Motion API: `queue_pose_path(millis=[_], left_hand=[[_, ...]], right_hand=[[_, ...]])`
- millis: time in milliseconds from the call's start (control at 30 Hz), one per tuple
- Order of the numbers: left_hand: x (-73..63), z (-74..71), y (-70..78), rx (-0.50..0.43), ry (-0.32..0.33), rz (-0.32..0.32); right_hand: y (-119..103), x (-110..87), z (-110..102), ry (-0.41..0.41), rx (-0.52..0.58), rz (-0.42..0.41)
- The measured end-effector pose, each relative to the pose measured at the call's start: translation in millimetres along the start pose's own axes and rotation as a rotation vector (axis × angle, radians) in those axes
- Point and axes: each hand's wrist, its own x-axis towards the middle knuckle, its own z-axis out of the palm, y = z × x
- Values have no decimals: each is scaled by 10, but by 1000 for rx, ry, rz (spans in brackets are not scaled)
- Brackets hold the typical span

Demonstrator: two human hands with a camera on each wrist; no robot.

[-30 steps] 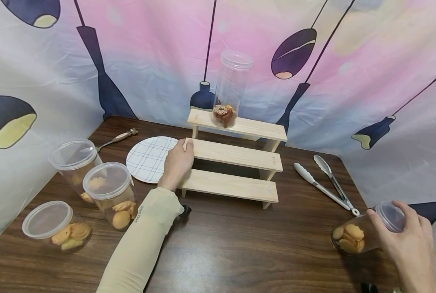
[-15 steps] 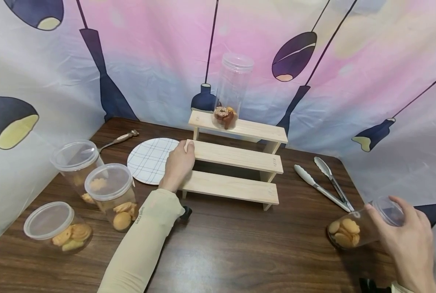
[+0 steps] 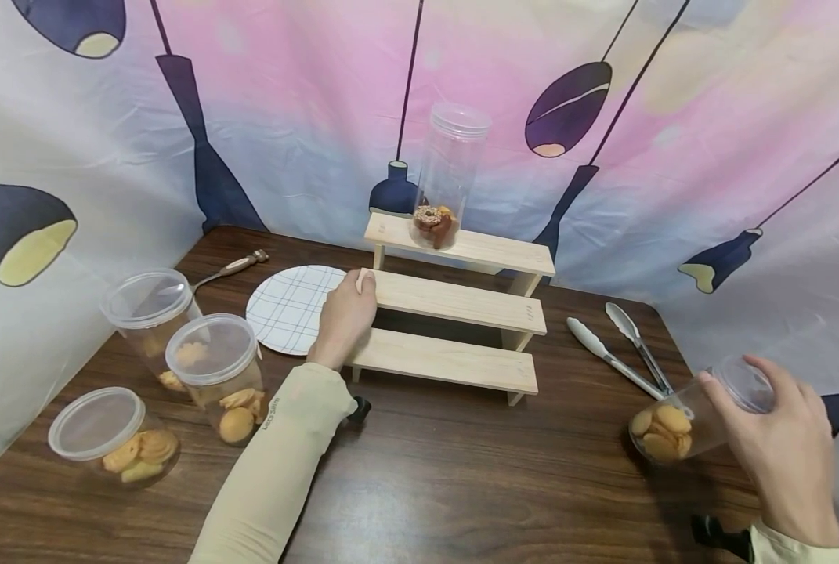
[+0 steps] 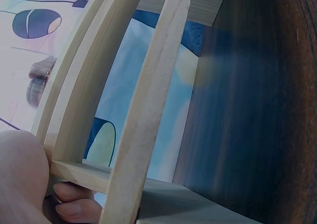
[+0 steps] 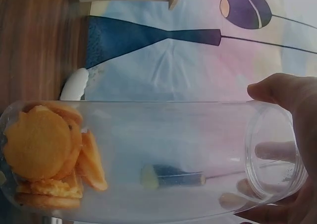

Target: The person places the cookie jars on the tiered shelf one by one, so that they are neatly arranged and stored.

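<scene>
My left hand grips the left end of the middle step of a three-step wooden display stand. In the left wrist view, fingertips curl under that step's end. At the right, my right hand holds a tall clear jar around its lidded top, tilted with its base toward the left. Orange-brown cookies lie at the bottom of this jar. On the stand's top step, near its left end, another tall clear jar stands upright with small doughnut-like treats inside.
Three lidded jars of cookies stand at the left. Behind them are a round checked mat and a wooden-handled utensil. Metal tongs with white tips lie right of the stand. A printed curtain surrounds the table.
My right hand has raised the jar slightly and brought it a little to the left. My left hand keeps its grip on the stand, which has stayed put.
</scene>
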Motion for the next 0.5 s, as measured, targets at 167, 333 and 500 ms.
queue_pose_path(millis=[167, 333, 500], left_hand=[[-10, -8, -3, 6, 7, 0], [-12, -14, 4, 10, 5, 3], [-6, 1, 10, 8, -2, 2]], right_hand=[[-168, 78, -16, 3, 51, -40], [-361, 177, -15, 87, 125, -148], [-573, 301, -30, 119, 182, -239]])
